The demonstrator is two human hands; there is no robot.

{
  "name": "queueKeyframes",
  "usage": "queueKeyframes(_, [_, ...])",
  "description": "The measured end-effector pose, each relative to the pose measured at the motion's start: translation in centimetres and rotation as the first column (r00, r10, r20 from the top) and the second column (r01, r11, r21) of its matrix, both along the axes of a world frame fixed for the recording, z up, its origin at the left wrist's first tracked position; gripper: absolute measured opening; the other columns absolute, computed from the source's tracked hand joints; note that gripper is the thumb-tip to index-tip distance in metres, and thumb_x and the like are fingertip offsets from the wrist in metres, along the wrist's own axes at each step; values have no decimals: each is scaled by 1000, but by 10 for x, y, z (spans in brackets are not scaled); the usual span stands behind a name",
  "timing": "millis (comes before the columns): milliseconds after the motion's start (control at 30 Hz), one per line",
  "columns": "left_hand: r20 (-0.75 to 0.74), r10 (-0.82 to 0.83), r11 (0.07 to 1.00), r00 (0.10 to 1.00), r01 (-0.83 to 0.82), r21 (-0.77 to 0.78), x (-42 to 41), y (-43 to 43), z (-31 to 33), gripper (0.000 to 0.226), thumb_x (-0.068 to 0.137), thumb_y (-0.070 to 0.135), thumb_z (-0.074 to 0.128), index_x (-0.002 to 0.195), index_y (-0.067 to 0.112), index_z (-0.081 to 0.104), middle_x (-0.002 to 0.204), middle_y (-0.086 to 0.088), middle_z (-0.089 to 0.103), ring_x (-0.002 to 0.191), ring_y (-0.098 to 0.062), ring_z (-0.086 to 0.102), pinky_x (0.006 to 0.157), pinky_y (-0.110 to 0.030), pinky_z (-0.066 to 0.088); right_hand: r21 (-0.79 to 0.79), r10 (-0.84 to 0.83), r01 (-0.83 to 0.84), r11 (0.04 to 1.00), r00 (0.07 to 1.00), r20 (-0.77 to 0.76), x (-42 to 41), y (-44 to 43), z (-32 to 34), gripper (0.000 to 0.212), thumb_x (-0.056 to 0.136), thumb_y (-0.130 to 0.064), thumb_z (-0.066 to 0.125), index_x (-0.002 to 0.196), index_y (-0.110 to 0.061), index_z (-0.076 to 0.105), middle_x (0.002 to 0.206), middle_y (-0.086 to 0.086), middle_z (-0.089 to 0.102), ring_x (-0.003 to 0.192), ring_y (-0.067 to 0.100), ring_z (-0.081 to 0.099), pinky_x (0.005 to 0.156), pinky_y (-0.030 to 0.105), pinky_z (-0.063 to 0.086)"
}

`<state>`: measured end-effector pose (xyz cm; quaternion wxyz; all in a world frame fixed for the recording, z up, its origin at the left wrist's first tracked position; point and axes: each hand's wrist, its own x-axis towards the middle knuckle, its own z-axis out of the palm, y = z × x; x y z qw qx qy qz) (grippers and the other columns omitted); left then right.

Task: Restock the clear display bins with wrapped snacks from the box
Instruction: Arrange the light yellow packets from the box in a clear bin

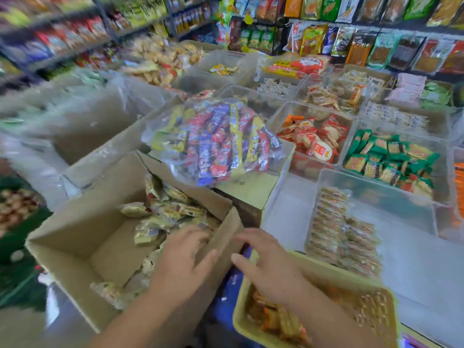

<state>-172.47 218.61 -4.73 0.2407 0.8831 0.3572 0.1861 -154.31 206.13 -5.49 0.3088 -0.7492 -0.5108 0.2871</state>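
An open cardboard box (82, 237) sits at the lower left with several pale wrapped snacks (165, 209) inside. My left hand (183, 257) reaches into the box over its right flap, fingers down among the snacks; the blur hides whether it grips any. My right hand (266, 259) hovers just right of that flap with fingers spread and holds nothing. To the right stands a clear display bin (376, 194) with rows of the same kind of wrapped snacks (339, 229) stacked at its left side.
A clear bag of colourful candy bars (216, 141) lies on a second box behind. A yellow basket (251, 322) of snacks sits under my right forearm. More clear bins with red (313, 139) and green (386, 159) packets fill the counter; shelves stand behind.
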Motion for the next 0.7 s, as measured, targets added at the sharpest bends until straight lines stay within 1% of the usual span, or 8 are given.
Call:
queueKeyframes(67, [-146,73,996,987,-80,-45,-38,30,-6,39,89,39,71,122,18,70,122,0,66,116,-22,59,98,-38,46,-2,37,-37,999,998,53,-34,22,-3,53,87,-66,50,132,-38,58,144,-16,43,139,6,31,117,24,23])
queueKeyframes(133, [-354,102,984,929,-147,-102,-73,61,-16,53,90,42,71,138,22,59,136,-2,61,125,-24,55,103,-35,42,-6,67,-67,998,990,123,-62,44,-7,49,90,-62,53,132,-38,59,150,-12,41,145,11,25,121,30,19])
queueKeyframes(233, [-643,-59,966,764,-119,-231,-121,104,-33,67,94,58,58,152,28,41,147,-4,51,133,-23,50,107,-31,41,-108,117,-97,989,973,199,-96,73,-12,49,91,-66,49,133,-42,58,156,-15,36,151,13,9,124,41,7])
queueKeyframes(300, [-744,-211,940,634,-77,-332,-144,126,-41,73,93,64,55,154,30,36,149,-4,50,132,-23,51,104,-31,43,-212,154,-95,973,948,280,-113,85,-18,50,90,-68,44,130,-42,59,156,-19,33,151,14,1,123,51,3])
queueKeyframes(367, [-760,-359,899,541,-18,-438,-156,143,-47,84,87,67,60,157,31,32,151,-2,49,131,-22,52,101,-31,45,-282,173,-62,957,906,387,-124,91,-22,52,89,-70,39,126,-41,62,156,-19,31,151,17,-1,123,56,5])
queueKeyframes(467, [-715,-540,806,445,27,-591,-153,162,-53,102,80,60,73,162,35,18,162,2,35,138,-24,46,107,-37,43,-323,157,-17,946,896,415,-128,96,-23,60,86,-74,31,128,-43,60,155,-20,31,149,17,1,123,54,12])
queueKeyframes(600, [-726,-648,756,230,84,-649,-139,182,-67,116,68,66,82,161,33,21,162,3,37,138,-28,46,108,-45,43,-341,137,9,940,906,399,-129,95,-23,65,81,-74,29,130,-44,58,153,-21,33,150,17,6,122,50,19])
queueKeyframes(700, [-654,-737,672,172,77,-737,-133,185,-82,119,65,77,75,161,38,16,168,4,26,150,-28,33,118,-50,34,-374,130,34,927,905,405,-129,97,-23,57,83,-69,37,129,-43,59,152,-21,34,148,15,8,118,52,28])
